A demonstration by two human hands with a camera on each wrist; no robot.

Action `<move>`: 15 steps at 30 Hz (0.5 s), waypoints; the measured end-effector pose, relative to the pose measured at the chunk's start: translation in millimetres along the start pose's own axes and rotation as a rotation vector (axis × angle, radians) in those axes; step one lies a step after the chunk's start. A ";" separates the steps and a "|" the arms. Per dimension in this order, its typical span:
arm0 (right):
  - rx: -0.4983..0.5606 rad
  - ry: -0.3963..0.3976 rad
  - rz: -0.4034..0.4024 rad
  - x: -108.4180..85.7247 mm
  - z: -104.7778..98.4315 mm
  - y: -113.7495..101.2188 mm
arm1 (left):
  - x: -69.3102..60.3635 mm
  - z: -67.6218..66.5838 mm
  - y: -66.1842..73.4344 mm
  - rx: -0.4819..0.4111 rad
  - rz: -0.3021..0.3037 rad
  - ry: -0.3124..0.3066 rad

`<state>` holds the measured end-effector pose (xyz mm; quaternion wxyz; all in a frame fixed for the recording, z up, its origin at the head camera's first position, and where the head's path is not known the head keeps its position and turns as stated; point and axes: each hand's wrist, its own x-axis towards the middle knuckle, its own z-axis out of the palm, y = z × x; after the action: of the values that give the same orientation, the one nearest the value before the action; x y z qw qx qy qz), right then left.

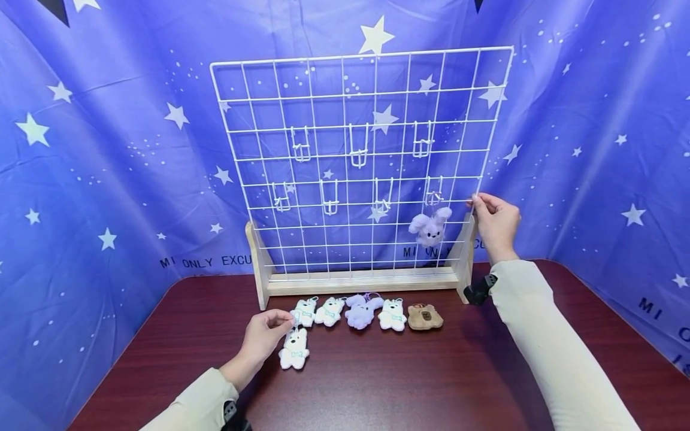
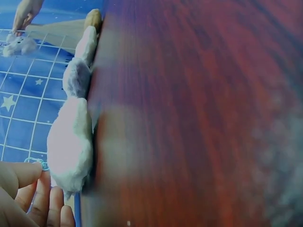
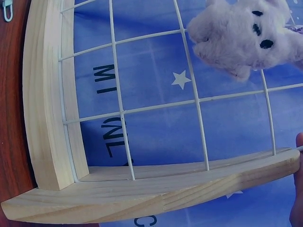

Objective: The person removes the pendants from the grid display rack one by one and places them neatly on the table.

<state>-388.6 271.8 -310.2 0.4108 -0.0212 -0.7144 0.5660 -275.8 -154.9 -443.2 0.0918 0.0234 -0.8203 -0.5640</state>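
Observation:
My left hand (image 1: 261, 338) pinches the strap at the top of a white plush bear keychain (image 1: 294, 350), which hangs upright just in front of the row of plush on the table. At the right side, my right hand (image 1: 498, 224) grips the edge wire of the white grid rack (image 1: 361, 131) between thumb and fingers. A purple plush keychain with long ears (image 1: 429, 230) hangs from the lower right hook (image 1: 433, 197), near that hand. In the right wrist view, only a sliver of the right hand (image 3: 298, 184) shows beside the wooden stand (image 3: 156, 196).
Behind the held bear lies a row: white bears (image 1: 329, 312), a purple plush (image 1: 362, 312), another white bear (image 1: 392, 315) and a brown plush (image 1: 425, 317). Several wire hooks (image 1: 358, 157) hang on the grid. The dark red table (image 1: 388, 383) meets a blue starred curtain (image 1: 135, 197).

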 end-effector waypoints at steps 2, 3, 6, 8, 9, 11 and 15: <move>-0.016 -0.003 0.001 0.2 0.4 0.0 | 0.6 0.0 -0.2 0.003 0.000 0.000; -0.023 -0.004 0.003 0.2 0.5 0.0 | 0.8 0.0 -0.3 0.001 -0.002 -0.002; -0.030 -0.005 0.009 0.7 0.3 0.3 | 1.4 0.1 -0.6 -0.004 0.000 -0.008; -0.025 -0.001 0.010 1.0 0.0 0.5 | 2.1 0.2 -0.3 -0.005 -0.002 -0.011; -0.016 -0.001 0.010 1.1 -0.1 0.6 | 2.5 0.2 0.2 -0.002 -0.002 -0.010; -0.005 0.001 0.006 1.2 -0.2 0.8 | 3.2 0.0 1.4 0.007 -0.005 -0.008; 0.005 0.003 0.000 0.6 0.5 0.9 | 4.6 -0.9 7.2 0.028 0.000 0.002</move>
<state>-389.6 272.1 -310.6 0.4119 -0.0209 -0.7125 0.5677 -279.7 -153.8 -435.6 0.0922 0.0252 -0.8282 -0.5522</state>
